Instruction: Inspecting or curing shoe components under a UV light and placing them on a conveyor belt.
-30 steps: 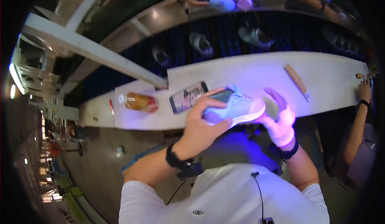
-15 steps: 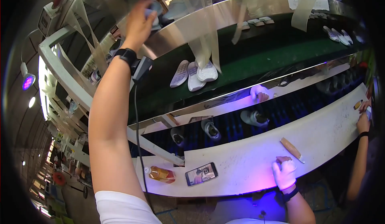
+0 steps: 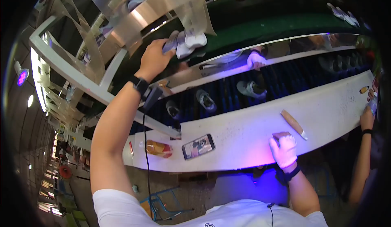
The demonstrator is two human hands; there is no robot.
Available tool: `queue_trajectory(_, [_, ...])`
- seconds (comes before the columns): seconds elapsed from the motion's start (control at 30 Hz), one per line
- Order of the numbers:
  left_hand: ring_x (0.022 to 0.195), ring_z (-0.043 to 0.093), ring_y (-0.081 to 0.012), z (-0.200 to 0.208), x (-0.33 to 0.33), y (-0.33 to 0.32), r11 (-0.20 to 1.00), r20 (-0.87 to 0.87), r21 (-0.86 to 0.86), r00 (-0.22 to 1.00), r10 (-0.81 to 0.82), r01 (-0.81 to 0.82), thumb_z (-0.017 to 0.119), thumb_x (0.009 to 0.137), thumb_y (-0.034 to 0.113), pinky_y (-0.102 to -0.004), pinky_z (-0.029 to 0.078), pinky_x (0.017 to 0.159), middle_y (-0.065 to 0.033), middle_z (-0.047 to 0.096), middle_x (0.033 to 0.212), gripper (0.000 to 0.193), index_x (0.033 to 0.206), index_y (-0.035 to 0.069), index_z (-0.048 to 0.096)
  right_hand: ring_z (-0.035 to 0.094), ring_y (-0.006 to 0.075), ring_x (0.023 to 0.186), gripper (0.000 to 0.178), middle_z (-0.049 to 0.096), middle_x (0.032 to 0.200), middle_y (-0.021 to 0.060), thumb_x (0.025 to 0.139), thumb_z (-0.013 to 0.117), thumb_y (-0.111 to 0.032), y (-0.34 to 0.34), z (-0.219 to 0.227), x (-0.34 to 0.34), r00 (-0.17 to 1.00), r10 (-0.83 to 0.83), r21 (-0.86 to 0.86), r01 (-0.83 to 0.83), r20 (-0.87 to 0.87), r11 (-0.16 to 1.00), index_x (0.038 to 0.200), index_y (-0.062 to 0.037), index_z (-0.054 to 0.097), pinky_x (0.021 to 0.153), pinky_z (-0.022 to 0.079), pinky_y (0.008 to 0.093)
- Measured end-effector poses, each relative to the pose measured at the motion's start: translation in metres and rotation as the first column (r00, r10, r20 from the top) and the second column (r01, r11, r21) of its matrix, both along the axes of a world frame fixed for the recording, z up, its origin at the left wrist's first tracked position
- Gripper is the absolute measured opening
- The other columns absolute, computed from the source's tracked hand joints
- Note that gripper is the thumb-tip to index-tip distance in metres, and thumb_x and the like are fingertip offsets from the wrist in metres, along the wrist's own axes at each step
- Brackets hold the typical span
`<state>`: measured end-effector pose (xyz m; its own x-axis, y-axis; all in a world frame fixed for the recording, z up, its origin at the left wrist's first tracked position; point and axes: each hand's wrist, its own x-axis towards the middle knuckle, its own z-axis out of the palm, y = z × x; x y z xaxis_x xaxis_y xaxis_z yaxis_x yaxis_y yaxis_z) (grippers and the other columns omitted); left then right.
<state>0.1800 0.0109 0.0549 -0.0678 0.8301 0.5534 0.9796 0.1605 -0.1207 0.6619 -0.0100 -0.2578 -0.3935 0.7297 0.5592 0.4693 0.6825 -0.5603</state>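
Note:
My left hand (image 3: 154, 58), bare with a black strap and a small dark device at the wrist, reaches up to the green belt (image 3: 238, 29). Its thumb and fingers close on the end of a greyish-purple shoe sole (image 3: 171, 42). Beside that lie two white soles, one (image 3: 184, 50) partly behind the other (image 3: 196, 40). On the white worktable (image 3: 240, 145) rests my right hand (image 3: 284, 150), in a white glove with bare fingertips. Its fingers are curled, and whatever they may hold is hidden. Just beyond it lies a wooden-handled tool (image 3: 292, 122) with a pale tip.
Shoes (image 3: 205, 100) stand on the dark roller conveyor (image 3: 226, 99) behind the table. A phone (image 3: 198, 146) and an amber drink bottle (image 3: 159, 149) lie at left. A white metal frame (image 3: 77, 78) and clear plastic strips (image 3: 193, 17) border my left arm. Another person's hand (image 3: 368, 109) is at far right.
My left hand has come down from the grey shoe on the upper shelf to the soles on the green belt. The view has shifted. My right hand stays on the table.

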Motion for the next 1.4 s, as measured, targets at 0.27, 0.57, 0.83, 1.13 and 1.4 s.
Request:
queue_trajectory(0.27, [0.103, 0.076, -0.0364, -0.046, 0.0, 0.069, 0.95, 0.384, -0.133, 0.899, -0.212, 0.281, 0.069, 0.095, 0.018, -0.0401, 0.058, 0.091, -0.018, 0.079, 0.11, 0.03, 0.122, 0.011, 0.079, 0.069, 0.0371, 0.092, 0.024, 0.073, 0.094, 0.0155, 0.089, 0.078, -0.027, -0.005, -0.007, 0.001, 0.986, -0.031, 0.013, 0.029, 0.162, 0.999, 0.098, -0.0046, 0.074, 0.084, 0.055, 0.0497])
queue_trajectory(0.57, [0.097, 0.074, -0.0371, -0.031, 0.09, 0.032, 0.849, 0.032, 0.325, 0.892, -0.451, 0.417, 0.073, 0.096, 0.021, -0.0459, 0.057, 0.083, -0.0218, 0.076, 0.107, 0.021, 0.107, 0.004, 0.079, 0.07, 0.0356, 0.091, 0.016, 0.075, 0.098, 0.014, 0.089, 0.079, -0.015, 0.003, -0.01, -0.004, 0.999, -0.008, 0.091, 0.003, 0.054, 0.996, 0.098, -0.0044, 0.071, 0.082, 0.055, 0.0456])
queue_trajectory(0.83, [0.103, 0.072, -0.0319, -0.195, 0.257, -0.117, 0.689, 0.324, 0.195, 0.617, -0.717, 0.698, 0.076, 0.088, 0.008, -0.0429, 0.058, 0.091, -0.0117, 0.075, 0.112, 0.013, 0.101, 0.007, 0.075, 0.071, 0.0284, 0.103, 0.04, 0.073, 0.114, 0.0191, 0.105, 0.062, -0.03, 0.007, -0.01, 0.0, 0.899, -0.04, -0.197, -0.052, -0.437, 0.979, 0.126, 0.0032, 0.069, 0.095, 0.054, 0.0387])
queue_trajectory(1.13, [0.1, 0.074, -0.0365, -0.285, 0.007, 0.025, 0.975, 0.545, -0.12, 0.809, 0.221, -0.186, 0.063, 0.099, 0.018, -0.0431, 0.059, 0.089, -0.0185, 0.075, 0.112, 0.023, 0.116, 0.007, 0.075, 0.069, 0.0381, 0.111, 0.038, 0.075, 0.113, 0.0182, 0.081, 0.081, -0.014, 0.006, 0.009, -0.004, 0.966, -0.045, -0.098, 0.072, 0.253, 0.993, 0.116, 0.0002, 0.075, 0.099, 0.053, 0.046])
queue_trajectory(1.4, [0.15, 0.048, -0.0337, -0.358, -0.252, -0.047, 0.17, -0.178, -0.736, 0.43, 0.885, -0.655, 0.057, 0.1, 0.062, -0.0535, 0.036, 0.123, -0.0119, 0.047, 0.166, 0.069, 0.158, 0.024, 0.052, 0.068, 0.0321, 0.112, 0.042, 0.077, 0.113, 0.0085, 0.076, 0.085, -0.008, 0.014, 0.015, -0.014, 0.988, 0.03, -0.051, -0.023, 0.154, 0.998, 0.117, -0.0073, 0.075, 0.097, 0.051, 0.044])
